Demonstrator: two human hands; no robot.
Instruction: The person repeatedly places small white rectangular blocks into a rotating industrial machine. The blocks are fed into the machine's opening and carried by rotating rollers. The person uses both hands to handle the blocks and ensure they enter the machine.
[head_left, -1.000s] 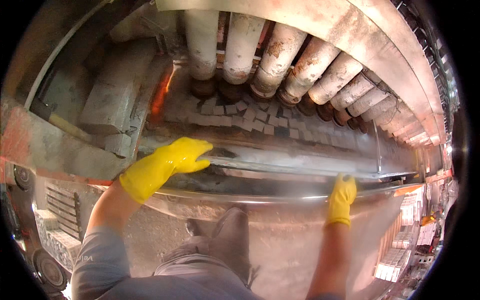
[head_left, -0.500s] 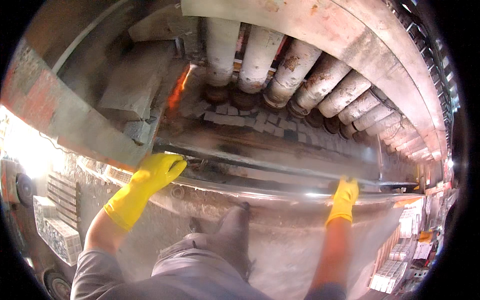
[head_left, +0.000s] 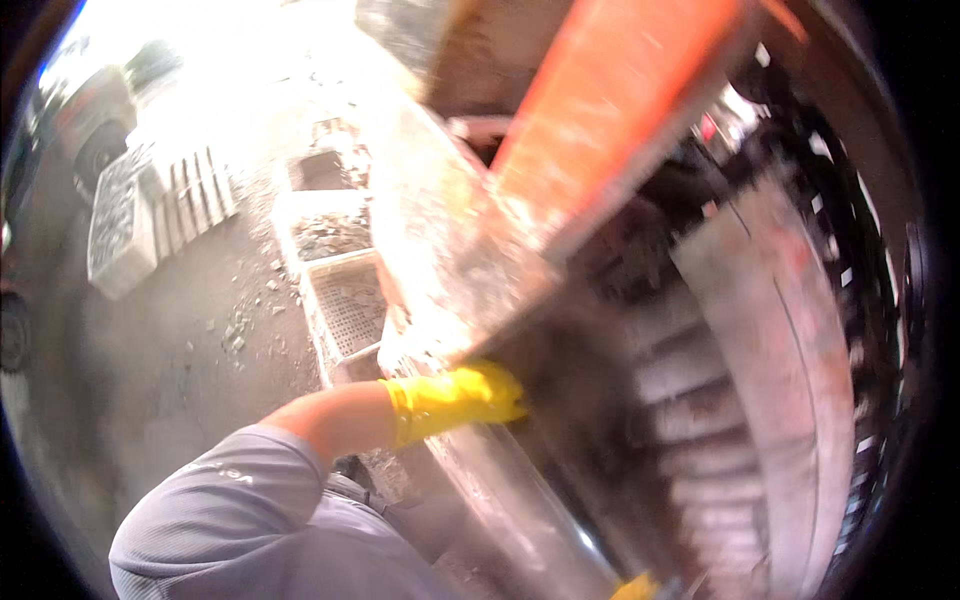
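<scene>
The long shiny grey metal edge (head_left: 520, 510) of the big machine runs from your left hand down toward the bottom of the picture. To its left the dusty grey concrete floor (head_left: 150, 330) is open, with white plastic crates (head_left: 345, 300) of rubble lying near the machine. To its right you see blurry pale rollers (head_left: 690, 420) and an orange metal beam (head_left: 610, 110). Your left hand in the yellow rubber glove (head_left: 460, 397) rests on the metal edge, fingers curled over it. Only a yellow tip of your right hand (head_left: 637, 588) shows; you cannot tell its grip.
</scene>
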